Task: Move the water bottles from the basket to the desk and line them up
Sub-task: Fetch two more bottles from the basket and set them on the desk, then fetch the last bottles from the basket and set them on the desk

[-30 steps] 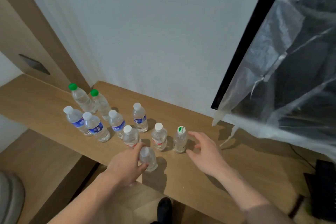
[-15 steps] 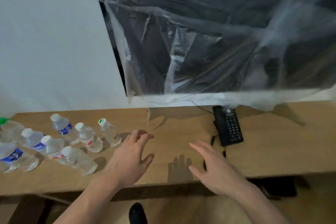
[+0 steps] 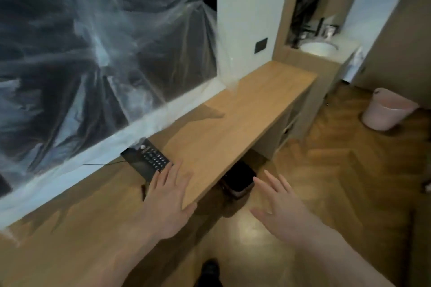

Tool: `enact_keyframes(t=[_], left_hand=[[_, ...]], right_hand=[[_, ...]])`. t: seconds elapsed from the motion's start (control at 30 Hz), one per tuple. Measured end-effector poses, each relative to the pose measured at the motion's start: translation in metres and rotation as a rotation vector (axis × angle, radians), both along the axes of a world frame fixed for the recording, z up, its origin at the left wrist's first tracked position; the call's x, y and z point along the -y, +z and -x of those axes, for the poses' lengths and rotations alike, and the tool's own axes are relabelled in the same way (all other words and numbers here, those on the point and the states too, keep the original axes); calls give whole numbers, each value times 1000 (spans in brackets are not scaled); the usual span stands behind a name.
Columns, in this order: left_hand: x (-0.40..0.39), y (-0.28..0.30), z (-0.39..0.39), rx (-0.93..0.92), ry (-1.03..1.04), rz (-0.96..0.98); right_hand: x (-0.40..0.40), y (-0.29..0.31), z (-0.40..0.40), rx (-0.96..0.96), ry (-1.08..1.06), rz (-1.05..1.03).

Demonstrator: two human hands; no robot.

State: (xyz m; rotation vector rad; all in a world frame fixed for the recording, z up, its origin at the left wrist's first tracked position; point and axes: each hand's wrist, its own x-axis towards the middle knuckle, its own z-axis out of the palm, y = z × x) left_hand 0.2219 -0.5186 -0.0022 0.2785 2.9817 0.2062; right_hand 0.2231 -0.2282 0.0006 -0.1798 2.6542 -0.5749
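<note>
— Fingers, then: how are yours lying?

— Fingers of my left hand are stretching out straight and a little spread, holding nothing. That palm is hovering over the front edge of the desk, with the thumb pointing along the edge; whether it is touching the wood I cannot tell. My right hand is reaching forward beyond the desk edge, over the floor, its fingers also straight and fanned apart, gripping nothing.

— And what is lying nearest to them?

— Just past my left fingertips a black telephone is sitting on the desk, keypad up, with a thin cable running off toward the wall side. Behind it a big dark screen is leaning under crinkled plastic sheeting, whose pale lower edge is trailing along the back of the desk.

— Where are the water bottles?

— None of them is showing in the head view just now, and I am not seeing a basket I can be sure of either. Something dark is sitting under the desk between my two hands, too blurred to identify.

— Farther out?

— Beyond the desk's far end a white washbasin is sitting in a wooden counter, and a pink bin is standing on the herringbone floor, well apart from the desk. Down at the bottom edge, a dark shoe is showing.
</note>
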Motion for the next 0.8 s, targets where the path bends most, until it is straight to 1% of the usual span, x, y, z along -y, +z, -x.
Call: enact_keyframes(t=[0.13,0.23,0.37,0.57,0.7,0.8], left_hand=[[-65,2,57,36,-171,17],[-113,1,102,78,-224,-6],[-164,-8,167,90,-294,-7],[-223,-4,260,150,-361,2],[-272,-2,324,138,-456,50],[-321,-1,358,134,-535,54]], right_hand=[[-62,4,4,-23,-168,-36],[-106,-1,21,-6,-267,-77],[-155,0,59,22,-326,-112],[-209,8,133,-11,-399,-141],[-248,11,179,-46,-473,-152],[-285,5,194,-54,-536,-149]])
